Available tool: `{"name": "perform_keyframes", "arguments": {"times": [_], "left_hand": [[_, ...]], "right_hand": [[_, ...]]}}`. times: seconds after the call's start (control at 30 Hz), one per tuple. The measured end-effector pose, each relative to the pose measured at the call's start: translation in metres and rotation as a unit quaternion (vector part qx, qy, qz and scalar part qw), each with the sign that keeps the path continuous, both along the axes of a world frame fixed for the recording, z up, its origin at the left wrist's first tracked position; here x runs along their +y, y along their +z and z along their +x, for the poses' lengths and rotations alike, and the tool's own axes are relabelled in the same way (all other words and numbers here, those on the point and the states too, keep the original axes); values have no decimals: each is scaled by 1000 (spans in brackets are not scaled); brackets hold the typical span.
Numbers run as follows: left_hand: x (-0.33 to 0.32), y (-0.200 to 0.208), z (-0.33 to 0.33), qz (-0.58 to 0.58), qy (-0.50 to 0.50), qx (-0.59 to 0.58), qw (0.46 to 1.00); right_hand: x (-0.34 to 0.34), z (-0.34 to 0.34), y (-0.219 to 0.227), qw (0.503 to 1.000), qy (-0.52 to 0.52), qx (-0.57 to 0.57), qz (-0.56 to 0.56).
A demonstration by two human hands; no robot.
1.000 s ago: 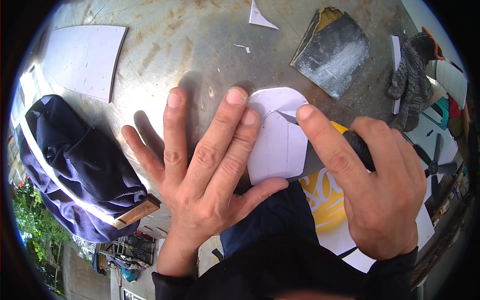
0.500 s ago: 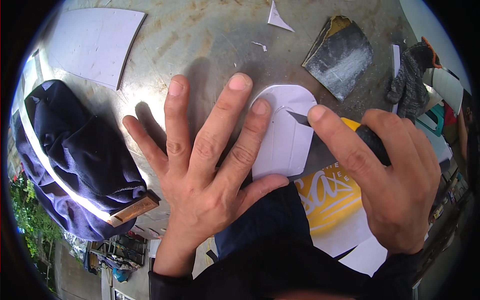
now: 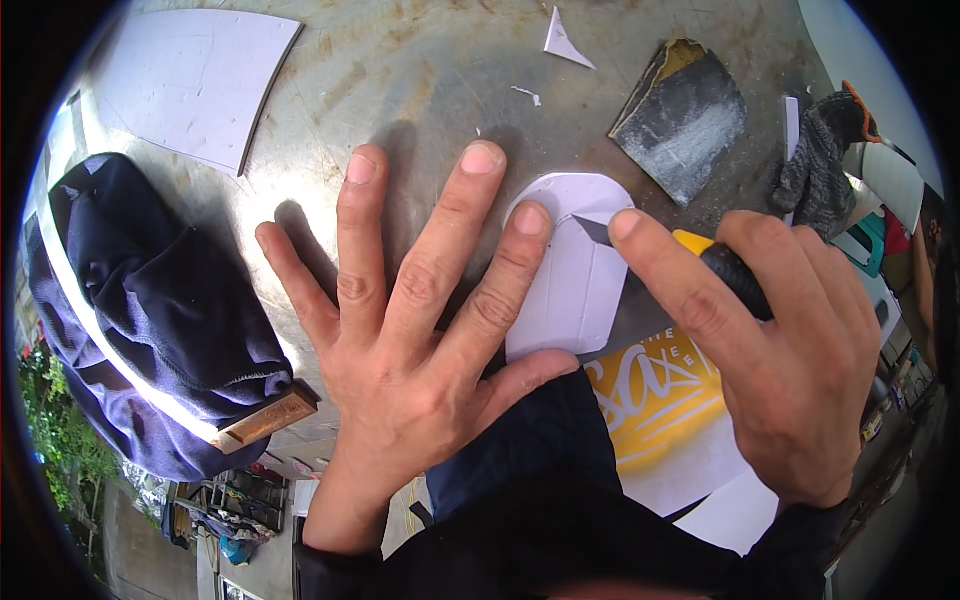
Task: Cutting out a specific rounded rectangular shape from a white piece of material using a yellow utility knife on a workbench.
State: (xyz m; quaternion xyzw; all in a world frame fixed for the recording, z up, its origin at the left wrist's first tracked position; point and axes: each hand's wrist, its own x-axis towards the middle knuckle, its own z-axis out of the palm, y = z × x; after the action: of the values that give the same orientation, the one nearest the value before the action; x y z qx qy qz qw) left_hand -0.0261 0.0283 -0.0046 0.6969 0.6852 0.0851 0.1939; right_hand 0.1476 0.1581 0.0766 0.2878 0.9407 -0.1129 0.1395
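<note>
A small white sheet piece (image 3: 565, 290) with a rounded top and a scored arch line lies near the front edge of the metal table. Flat across its left side, my left hand (image 3: 410, 300) spreads its fingers; the index fingertip and thumb press on the piece. My right hand (image 3: 780, 340) grips a utility knife (image 3: 738, 282) with a yellow and black handle, index finger stretched along the blade. The blade tip touches the piece at the top of the arch line. Part of the knife handle is hidden by my fingers.
Folded sandpaper (image 3: 685, 125) lies beyond the knife, with a grey glove (image 3: 825, 160) farther right. A larger white sheet (image 3: 190, 85) is at the far left, above dark blue cloth (image 3: 150, 300). A white triangular scrap (image 3: 566, 42) lies at the back.
The blade tip has shifted slightly along the curved line, and the right hand has turned a little with the knife. My left index finger has moved slightly right on the piece.
</note>
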Motion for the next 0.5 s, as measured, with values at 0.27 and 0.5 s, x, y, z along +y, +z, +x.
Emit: {"name": "perform_keyframes", "arguments": {"times": [0.27,0.5], "left_hand": [[-1,-1,1,7,3,-3,1000],[0,0,1,0,4,-4,1000]], "right_hand": [[-2,-2,-2,1000,-3,3,7],[2,-5,-2,1000,18,5,18]]}}
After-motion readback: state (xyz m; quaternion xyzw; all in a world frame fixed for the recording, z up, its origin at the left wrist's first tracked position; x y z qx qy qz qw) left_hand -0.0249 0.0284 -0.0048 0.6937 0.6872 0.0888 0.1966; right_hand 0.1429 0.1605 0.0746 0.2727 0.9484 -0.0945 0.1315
